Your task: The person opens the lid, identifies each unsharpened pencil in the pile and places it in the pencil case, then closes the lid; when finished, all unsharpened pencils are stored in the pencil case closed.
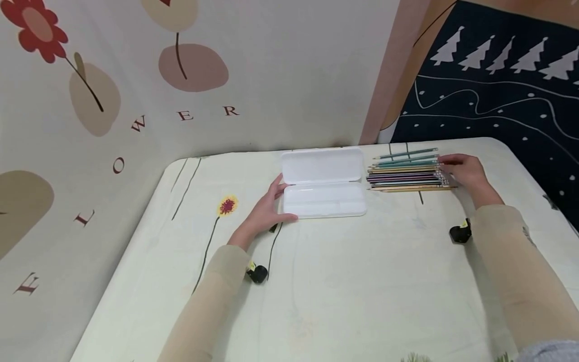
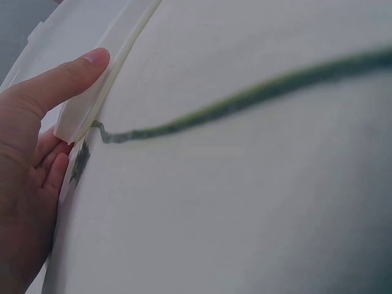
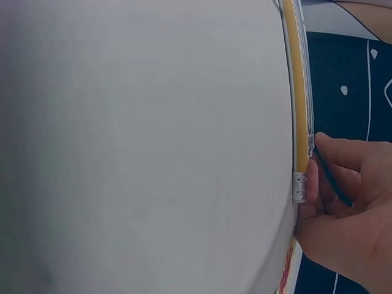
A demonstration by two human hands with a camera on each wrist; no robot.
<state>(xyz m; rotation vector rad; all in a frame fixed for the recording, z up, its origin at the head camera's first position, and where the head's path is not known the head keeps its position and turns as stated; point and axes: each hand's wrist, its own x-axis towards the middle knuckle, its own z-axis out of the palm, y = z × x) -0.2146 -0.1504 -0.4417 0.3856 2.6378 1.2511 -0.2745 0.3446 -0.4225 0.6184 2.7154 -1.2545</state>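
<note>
An open white pencil case (image 1: 323, 183) lies at the back middle of the table, lid folded away from me. My left hand (image 1: 270, 205) rests against its left end, thumb straight along the front rim (image 2: 92, 104), fingers (image 2: 52, 162) beside the corner. A row of several pencils (image 1: 407, 173), gold, purple and teal, lies just right of the case. My right hand (image 1: 466, 173) is at their eraser ends. In the right wrist view its fingers (image 3: 343, 184) curl and pinch a teal pencil (image 3: 334, 179), next to a yellow pencil (image 3: 299, 122).
The table (image 1: 362, 281) wears a pale cloth with drawn flowers. A flower-printed wall (image 1: 90, 151) closes the left and back sides. A dark cloth with white trees (image 1: 497, 100) hangs at the back right. Black wrist cameras (image 1: 258, 274) (image 1: 460, 233) sit on both sleeves.
</note>
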